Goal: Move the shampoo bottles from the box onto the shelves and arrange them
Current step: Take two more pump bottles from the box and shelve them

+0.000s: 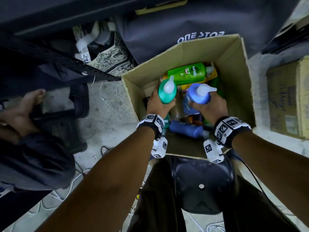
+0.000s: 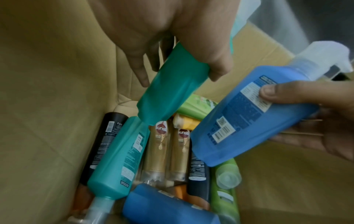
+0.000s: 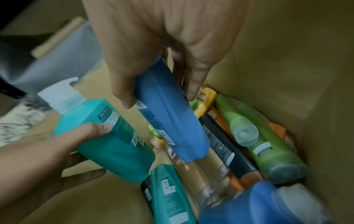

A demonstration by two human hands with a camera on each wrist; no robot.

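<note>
Concrete floor (image 1: pixel 107 121) carries the cardboard box (image 1: pixel 237 91) and a wire loop (image 1: pixel 108 91).

My head view is dim and evenly lit, with no hard shadows; the dark shelf frame (image 1: pixel 50 61) at left nearly disappears. Straight lines bow toward the edges from the wide lens. Both wrist views are murkier, grainy and yellowish. Motion smears the blue bottle (image 3: pixel 172 121) and the pump top (image 2: pixel 323 59); corners fall off into darkness.

Both forearms extended forward, wrists side by side. Left hand (image 1: pixel 158 104) fingers (image 2: pixel 139 71) curled, thumb opposed, gripping. Right hand (image 1: pixel 209 108) likewise, fingers (image 3: pixel 193 84) curled, thumb opposite.
</note>
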